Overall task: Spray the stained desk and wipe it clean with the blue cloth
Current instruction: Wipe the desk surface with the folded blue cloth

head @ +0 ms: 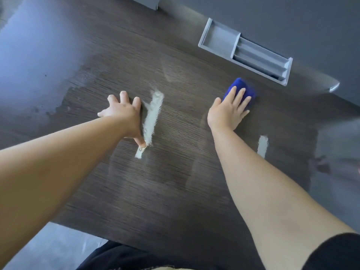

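- Two pale streaks are to be wiped off the worktop with firm, overlapping strokes.
- The blue cloth is pressed flat under the right hand, fingers spread.
- The left hand is braced, splayed.

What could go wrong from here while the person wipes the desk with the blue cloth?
1. The left hand rests against the long pale streak, thumb on its lower end; it may smear it.
2. The right hand presses the blue cloth close to the grey tray; a further stroke may push dirt into it.
3. The short pale streak beside the right forearm lies behind the cloth and might be missed.
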A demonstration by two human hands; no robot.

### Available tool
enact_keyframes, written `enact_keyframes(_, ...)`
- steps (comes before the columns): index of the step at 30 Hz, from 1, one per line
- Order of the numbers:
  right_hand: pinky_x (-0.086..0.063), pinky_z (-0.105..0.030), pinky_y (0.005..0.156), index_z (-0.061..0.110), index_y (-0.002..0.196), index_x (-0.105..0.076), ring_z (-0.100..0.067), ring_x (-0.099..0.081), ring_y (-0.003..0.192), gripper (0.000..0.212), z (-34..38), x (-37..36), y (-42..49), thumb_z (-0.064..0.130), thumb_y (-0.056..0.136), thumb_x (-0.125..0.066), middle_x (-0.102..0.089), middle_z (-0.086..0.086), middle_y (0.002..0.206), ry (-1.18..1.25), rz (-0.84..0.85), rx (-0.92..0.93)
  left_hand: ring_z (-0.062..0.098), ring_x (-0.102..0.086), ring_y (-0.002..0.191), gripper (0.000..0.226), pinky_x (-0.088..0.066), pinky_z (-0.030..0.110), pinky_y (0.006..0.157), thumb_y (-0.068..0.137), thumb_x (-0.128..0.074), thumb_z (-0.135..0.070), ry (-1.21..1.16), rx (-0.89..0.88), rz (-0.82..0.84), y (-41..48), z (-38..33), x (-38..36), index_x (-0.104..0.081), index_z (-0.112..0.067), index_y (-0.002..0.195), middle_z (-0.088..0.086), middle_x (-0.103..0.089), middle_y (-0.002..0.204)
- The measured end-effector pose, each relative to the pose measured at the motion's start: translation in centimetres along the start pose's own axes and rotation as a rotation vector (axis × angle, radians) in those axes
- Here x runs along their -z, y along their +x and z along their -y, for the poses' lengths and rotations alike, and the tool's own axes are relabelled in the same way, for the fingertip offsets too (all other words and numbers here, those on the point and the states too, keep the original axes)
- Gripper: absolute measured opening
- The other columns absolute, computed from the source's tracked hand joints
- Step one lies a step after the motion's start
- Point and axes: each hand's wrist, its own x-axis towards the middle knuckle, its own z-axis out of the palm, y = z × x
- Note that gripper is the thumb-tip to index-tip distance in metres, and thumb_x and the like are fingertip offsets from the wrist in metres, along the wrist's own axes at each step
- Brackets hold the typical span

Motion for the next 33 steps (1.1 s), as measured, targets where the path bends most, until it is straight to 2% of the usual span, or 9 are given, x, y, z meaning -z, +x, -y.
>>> enact_keyframes(5, -0.015, -0.055, 0.111, 0.017, 0.147, -0.028, -0.031, -0.015, 0.143, 0.055, 0.5, -1.6, -5.1, 0.032, 0.095, -0.037, -0.021, -0.005, 0.156, -0.093, 0.183, 0.836, 0.034, -0.026, 0.117, 0.116, -0.05, 0.053, 0.086, 0.034, -0.089, -0.056, -0.002, 0.006, 0.008, 0.0, -0.2, 0.0, -0.027, -0.019, 0.125, 0.008, -0.023, 0.124)
enact_keyframes(7, -0.019, -0.058, 0.109, 0.02, 0.143, -0.038, -0.03, -0.023, 0.141, 0.053, -2.5, -0.7, -3.1, 0.031, 0.092, -0.035, -0.03, -0.003, 0.153, -0.102, 0.181, 0.992, 0.033, -0.026, 0.118, 0.116, -0.05, 0.051, 0.085, 0.036, -0.089, -0.056, -0.009, -0.004, 0.002, 0.0, -0.1, -0.1, -0.027, -0.02, 0.127, 0.008, -0.023, 0.125)
enact_keyframes(12, -0.007, -0.053, 0.115, 0.023, 0.149, -0.02, -0.026, -0.002, 0.146, 0.053, -1.5, 0.3, 1.9, 0.029, 0.099, -0.035, -0.009, 0.001, 0.159, -0.044, 0.022, 0.244, 0.033, -0.025, 0.12, 0.118, -0.05, 0.052, 0.087, 0.037, -0.088, -0.057, -0.007, -0.004, -0.003, -0.3, -0.1, 0.1, -0.026, -0.02, 0.131, 0.007, -0.023, 0.127)
enact_keyframes(14, -0.005, -0.051, 0.116, 0.022, 0.15, -0.014, -0.028, 0.003, 0.145, 0.055, 2.5, -0.6, 1.3, 0.036, 0.1, -0.031, -0.004, 0.001, 0.159, 0.007, 0.02, 0.122, 0.034, -0.025, 0.121, 0.122, -0.049, 0.053, 0.088, 0.037, -0.088, -0.057, -0.016, 0.001, 0.0, -0.3, -0.1, 0.0, -0.024, -0.021, 0.134, 0.007, -0.022, 0.13)
enact_keyframes(21, -0.011, -0.055, 0.112, 0.021, 0.144, -0.036, -0.03, -0.016, 0.143, 0.05, 3.6, -2.0, -1.6, 0.031, 0.096, -0.032, -0.027, 0.0, 0.154, -0.04, 0.238, 1.098, 0.034, -0.018, 0.129, 0.132, -0.046, 0.055, 0.093, 0.04, -0.087, -0.057, -0.039, -0.012, -0.001, -0.2, 0.4, -0.4, -0.014, -0.025, 0.145, 0.007, -0.015, 0.142)
enact_keyframes(23, -0.011, -0.057, 0.111, 0.024, 0.143, -0.038, -0.029, -0.018, 0.143, 0.048, 2.3, -1.4, 1.4, 0.03, 0.095, -0.03, -0.029, 0.002, 0.154, -0.054, 0.192, 1.071, 0.034, -0.017, 0.131, 0.132, -0.044, 0.056, 0.096, 0.042, -0.087, -0.055, -0.039, -0.012, 0.008, -0.2, 0.3, -0.5, -0.012, -0.025, 0.145, 0.007, -0.012, 0.145)
enact_keyframes(28, -0.005, -0.051, 0.115, 0.023, 0.15, -0.017, -0.028, -0.001, 0.145, 0.052, 7.8, -1.8, 3.3, 0.03, 0.1, -0.03, -0.007, 0.003, 0.159, -0.011, 0.062, 0.379, 0.035, -0.013, 0.133, 0.134, -0.04, 0.057, 0.1, 0.042, -0.089, -0.052, -0.063, 0.006, 0.023, -0.1, 0.3, -0.5, -0.009, -0.027, 0.147, 0.007, -0.007, 0.148)
enact_keyframes(30, -0.006, -0.05, 0.115, 0.021, 0.15, -0.015, -0.03, -0.001, 0.145, 0.055, 9.9, -2.5, 1.1, 0.033, 0.099, -0.031, -0.006, 0.002, 0.159, -0.02, 0.09, 0.499, 0.035, -0.013, 0.134, 0.135, -0.04, 0.057, 0.1, 0.042, -0.089, -0.052, -0.067, 0.004, 0.016, -0.1, 0.3, -0.5, -0.008, -0.027, 0.147, 0.006, -0.006, 0.149)
enact_keyframes(33, -0.008, -0.052, 0.113, 0.02, 0.147, -0.027, -0.031, -0.008, 0.145, 0.053, 8.7, -2.9, -0.5, 0.031, 0.097, -0.037, -0.018, 0.0, 0.157, -0.059, 0.231, 1.005, 0.034, -0.012, 0.135, 0.133, -0.041, 0.057, 0.099, 0.042, -0.088, -0.053, -0.066, 0.003, 0.0, -0.1, 0.4, -0.5, -0.01, -0.028, 0.147, 0.006, -0.007, 0.149)
